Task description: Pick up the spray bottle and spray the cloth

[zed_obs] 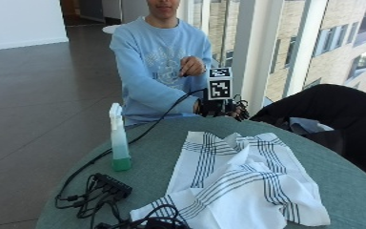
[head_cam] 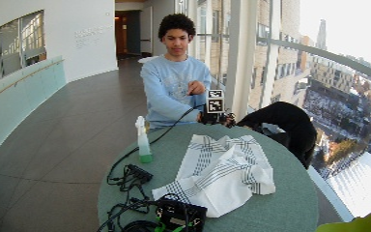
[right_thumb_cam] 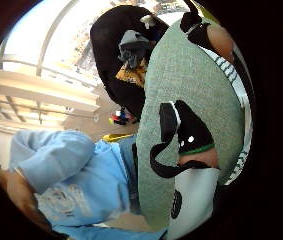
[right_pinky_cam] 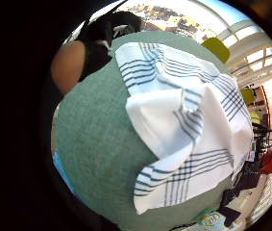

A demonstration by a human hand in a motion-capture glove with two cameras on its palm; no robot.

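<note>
A translucent spray bottle (zed_obs: 118,143) with green liquid and a white trigger head stands upright on the round green table (zed_obs: 151,157), toward the person's right. A white cloth (zed_obs: 240,176) with dark blue stripes lies crumpled across the table's middle, and it fills much of the little finger side palm view as the cloth (right_pinky_cam: 183,120). My gloved right hand (zed_obs: 224,109) hovers at the table's far edge in front of the person, beyond the cloth and well away from the bottle. Its fingers (right_thumb_cam: 201,155) look relaxed and hold nothing. The bare left hand (zed_obs: 191,66) is raised at the chest.
A black power strip with tangled cables (zed_obs: 110,186) lies near the bottle at the table's front left. A black box with cables (head_cam: 179,215) sits at the front edge. A dark jacket (zed_obs: 335,114) is draped over a chair beside the table.
</note>
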